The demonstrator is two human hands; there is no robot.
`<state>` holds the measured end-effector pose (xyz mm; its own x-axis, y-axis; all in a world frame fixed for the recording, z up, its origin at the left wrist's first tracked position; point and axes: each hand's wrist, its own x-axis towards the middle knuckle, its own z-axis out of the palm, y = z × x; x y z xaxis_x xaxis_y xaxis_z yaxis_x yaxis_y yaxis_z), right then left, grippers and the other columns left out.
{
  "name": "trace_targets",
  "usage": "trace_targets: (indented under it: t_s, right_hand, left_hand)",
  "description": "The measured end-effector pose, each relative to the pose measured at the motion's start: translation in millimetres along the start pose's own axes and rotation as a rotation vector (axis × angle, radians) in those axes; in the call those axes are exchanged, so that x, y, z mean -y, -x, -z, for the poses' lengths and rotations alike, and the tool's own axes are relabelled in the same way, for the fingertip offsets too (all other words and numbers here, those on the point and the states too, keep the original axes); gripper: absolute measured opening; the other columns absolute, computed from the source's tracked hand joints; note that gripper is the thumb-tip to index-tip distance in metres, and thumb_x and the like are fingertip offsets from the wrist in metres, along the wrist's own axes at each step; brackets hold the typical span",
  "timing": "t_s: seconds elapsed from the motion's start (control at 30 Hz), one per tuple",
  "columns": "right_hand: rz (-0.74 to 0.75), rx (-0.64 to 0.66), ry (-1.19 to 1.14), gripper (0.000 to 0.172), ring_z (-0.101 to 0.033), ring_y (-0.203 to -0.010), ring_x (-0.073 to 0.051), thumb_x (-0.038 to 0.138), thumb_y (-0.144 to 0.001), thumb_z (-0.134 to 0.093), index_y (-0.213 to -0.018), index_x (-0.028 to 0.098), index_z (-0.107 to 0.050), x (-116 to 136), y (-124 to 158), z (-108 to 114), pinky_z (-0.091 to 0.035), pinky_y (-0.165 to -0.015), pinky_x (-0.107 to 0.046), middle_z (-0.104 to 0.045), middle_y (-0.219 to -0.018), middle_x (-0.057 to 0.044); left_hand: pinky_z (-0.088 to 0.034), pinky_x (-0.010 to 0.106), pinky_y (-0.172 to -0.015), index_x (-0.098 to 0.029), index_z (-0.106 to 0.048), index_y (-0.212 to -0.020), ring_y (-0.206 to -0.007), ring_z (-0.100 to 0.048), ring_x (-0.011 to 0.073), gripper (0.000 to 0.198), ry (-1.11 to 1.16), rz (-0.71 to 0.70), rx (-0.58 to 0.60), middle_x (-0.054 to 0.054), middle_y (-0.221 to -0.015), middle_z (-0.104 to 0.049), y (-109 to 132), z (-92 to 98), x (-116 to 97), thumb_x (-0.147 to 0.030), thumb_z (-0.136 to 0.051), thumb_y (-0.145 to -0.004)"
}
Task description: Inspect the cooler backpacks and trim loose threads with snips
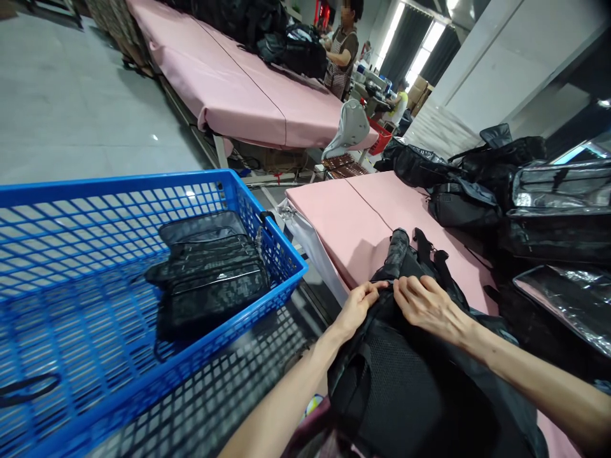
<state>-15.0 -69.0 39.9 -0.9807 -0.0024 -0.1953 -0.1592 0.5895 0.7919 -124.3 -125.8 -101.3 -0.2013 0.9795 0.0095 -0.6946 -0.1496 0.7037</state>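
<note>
Head cam shows both hands pinching the top edge of a black backpack [420,381] that sits at the near edge of the pink table [348,222]: left hand [358,305] and right hand [427,305] with fingers curled narrow on the fabric. Risk as I see it: the bag hangs partly off the edge, so a loose pinch could let it slide toward the blue basket [267,299].

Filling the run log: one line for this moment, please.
left hand pinching black backpack | right hand gripping it | blue basket beside
</note>
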Motion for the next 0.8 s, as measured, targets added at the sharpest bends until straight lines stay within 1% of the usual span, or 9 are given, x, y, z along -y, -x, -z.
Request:
trace_targets:
  t_s: [0.2, 0.33, 0.4, 0.47, 0.53, 0.6, 0.67, 0.73, 0.8]
  right_hand:
    - [0.023, 0.015, 0.047, 0.024, -0.047, -0.079, -0.02, 0.006, -0.083, -0.04, -0.095, 0.012, -0.06, 4, -3, -3, -0.034, -0.063, -0.032, -0.06, -0.091, -0.011]
    - [-0.019, 0.011, 0.007, 0.021, -0.046, -0.075, -0.02, 0.004, -0.082, -0.042, -0.09, 0.011, -0.06, 9, -4, -4, -0.031, -0.06, -0.032, -0.058, -0.081, -0.011]
    - [-0.057, 0.015, -0.021, 0.02, -0.045, -0.071, -0.02, 0.003, -0.081, -0.043, -0.086, 0.011, -0.06, 11, -3, -4, -0.029, -0.058, -0.032, -0.057, -0.076, -0.01]
    - [-0.1, 0.009, -0.052, 0.019, -0.044, -0.068, -0.019, 0.002, -0.079, -0.044, -0.084, 0.011, -0.06, 11, 0, -4, -0.027, -0.057, -0.032, -0.055, -0.072, -0.008]
    - [-0.151, -0.02, -0.086, 0.019, -0.044, -0.068, -0.019, 0.002, -0.079, -0.046, -0.088, 0.01, -0.06, 9, 6, -3, -0.027, -0.058, -0.032, -0.056, -0.072, -0.008]
    - [-0.216, -0.051, -0.129, 0.019, -0.045, -0.069, -0.018, 0.004, -0.08, -0.047, -0.093, 0.01, -0.061, 7, 14, -1, -0.027, -0.06, -0.032, -0.059, -0.075, -0.007]
    - [-0.302, -0.061, -0.182, 0.019, -0.046, -0.071, -0.018, 0.008, -0.083, -0.049, -0.097, 0.012, -0.061, 6, 26, 1, -0.028, -0.061, -0.031, -0.062, -0.079, -0.007]
    - [-0.399, -0.07, -0.235, 0.018, -0.048, -0.073, -0.018, 0.015, -0.085, -0.05, -0.101, 0.014, -0.06, 7, 41, 3, -0.03, -0.062, -0.031, -0.064, -0.085, -0.006]
    - [-0.515, -0.098, -0.308, 0.02, -0.05, -0.076, -0.017, 0.022, -0.087, -0.05, -0.103, 0.015, -0.06, 11, 60, 4, -0.033, -0.064, -0.029, -0.065, -0.089, -0.004]
  left_hand:
    - [-0.034, 0.038, -0.099, -0.017, -0.046, -0.064, -0.113, -0.05, 0.0245, 0.029, 0.001, -0.01, 0.014, 0.011, -0.116, -0.06, 1, 1.1, 0, -0.039, -0.063, -0.073]
    - [-0.036, 0.034, -0.096, -0.016, -0.047, -0.064, -0.109, -0.052, 0.0223, 0.027, 0.008, -0.006, -0.006, 0.01, -0.115, -0.061, 2, -1.5, 0, -0.036, -0.063, -0.073]
    - [-0.039, 0.031, -0.091, -0.016, -0.049, -0.064, -0.102, -0.055, 0.0204, 0.027, 0.03, 0.003, -0.049, 0.009, -0.114, -0.062, 3, 2.4, 2, -0.037, -0.064, -0.072]
    - [-0.042, 0.029, -0.085, -0.015, -0.053, -0.068, -0.097, -0.057, 0.019, 0.027, 0.069, 0.009, -0.141, 0.009, -0.114, -0.062, 4, 14.8, 4, -0.039, -0.065, -0.07]
    - [-0.043, 0.027, -0.08, -0.015, -0.057, -0.074, -0.1, -0.057, 0.0194, 0.028, 0.051, 0.001, -0.278, 0.009, -0.114, -0.061, 8, 36.4, 9, -0.042, -0.064, -0.07]
    - [-0.045, 0.029, -0.079, -0.015, -0.059, -0.077, -0.104, -0.057, 0.0214, 0.029, -0.103, 0.011, -0.411, 0.011, -0.111, -0.062, 14, 62.7, 14, -0.044, -0.057, -0.074]
    - [-0.046, 0.035, -0.081, -0.014, -0.059, -0.075, -0.108, -0.056, 0.0251, 0.028, -0.302, 0.038, -0.484, 0.014, -0.108, -0.063, 21, 85.4, 16, -0.041, -0.051, -0.078]
    - [-0.042, 0.041, -0.089, -0.014, -0.062, -0.075, -0.116, -0.049, 0.0293, 0.022, -0.428, 0.051, -0.515, 0.015, -0.113, -0.061, 26, 96.0, 15, -0.034, -0.055, -0.076]
    - [-0.033, 0.044, -0.1, -0.014, -0.065, -0.085, -0.127, -0.037, 0.0298, 0.017, -0.549, 0.007, -0.525, 0.014, -0.127, -0.052, 26, 90.6, 9, -0.024, -0.06, -0.072]
